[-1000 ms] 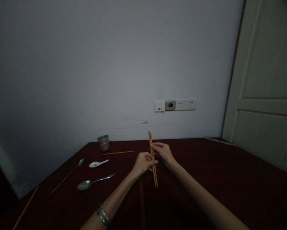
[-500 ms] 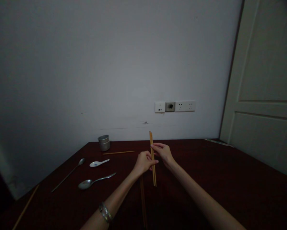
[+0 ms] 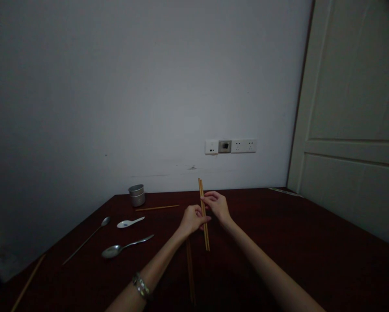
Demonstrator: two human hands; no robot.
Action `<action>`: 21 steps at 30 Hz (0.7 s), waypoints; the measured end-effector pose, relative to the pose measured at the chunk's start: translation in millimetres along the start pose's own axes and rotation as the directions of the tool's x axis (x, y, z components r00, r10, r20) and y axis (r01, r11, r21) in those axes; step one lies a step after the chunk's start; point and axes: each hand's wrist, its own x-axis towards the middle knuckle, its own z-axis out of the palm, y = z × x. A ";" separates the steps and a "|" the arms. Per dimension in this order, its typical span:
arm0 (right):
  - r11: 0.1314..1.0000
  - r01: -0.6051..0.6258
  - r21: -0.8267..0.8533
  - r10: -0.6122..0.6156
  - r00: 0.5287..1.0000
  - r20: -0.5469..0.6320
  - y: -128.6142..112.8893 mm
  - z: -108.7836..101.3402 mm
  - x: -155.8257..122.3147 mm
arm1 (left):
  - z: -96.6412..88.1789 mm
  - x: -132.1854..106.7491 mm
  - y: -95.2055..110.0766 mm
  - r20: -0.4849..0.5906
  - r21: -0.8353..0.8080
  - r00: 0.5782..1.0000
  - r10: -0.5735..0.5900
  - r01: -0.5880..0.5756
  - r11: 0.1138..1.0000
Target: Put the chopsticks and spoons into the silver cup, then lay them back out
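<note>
Chopsticks of slim yellow-brown wood (image 3: 203,207), two side by side, stand tilted near upright in both hands, to the right of the dull grey metal cup (image 3: 137,196) and nearer the wearer than it. The left hand (image 3: 191,220) pinches them around mid-length between thumb and fingers; the right hand (image 3: 218,205) has its thumb and fingertips closed narrowly on them higher up. Whether their lower ends touch the dark red-brown bench (image 3: 262,242) I cannot tell.

Since the hold looks light and mostly at the fingertips, one stick could roll against the other and slip free if either hand eased its pinch. A low sideways sweep of the left forearm could knock the large silvery metal spoon (image 3: 116,250), which lies well nearer the wearer than the cup.

No brand or label can be read. The short white spoon (image 3: 126,223), just nearer than the cup, bears a blue mark too small to make out as lettering or pattern.
</note>
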 end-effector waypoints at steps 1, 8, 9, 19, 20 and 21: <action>1.000 0.023 -0.016 -0.023 1.000 -0.003 0.3 0.0 -0.1 | 0.3 -1.2 1.3 -0.002 0.002 1.000 0.003 -0.003 1.000; 0.969 0.123 -0.212 -0.126 0.992 -0.002 -4.9 -1.9 -6.0 | 2.0 -7.3 7.4 -0.019 0.041 0.999 0.044 -0.044 0.998; 0.957 0.142 -0.254 -0.147 0.989 0.001 -7.1 -2.2 -7.8 | 2.0 -7.9 7.7 -0.024 0.047 0.999 0.047 -0.046 0.998; 0.748 0.300 -0.593 -0.300 0.949 0.102 -14.4 -0.5 -16.0 | -0.7 -9.9 11.4 -0.086 0.170 0.986 0.142 -0.126 0.977; 0.733 0.300 -0.610 -0.306 0.947 0.099 -13.4 0.1 -15.2 | -0.8 -10.0 11.2 -0.086 0.181 0.985 0.148 -0.131 0.975; 0.722 0.300 -0.623 -0.311 0.946 0.096 -12.6 0.7 -14.4 | -0.9 -9.9 10.8 -0.083 0.183 0.986 0.147 -0.130 0.974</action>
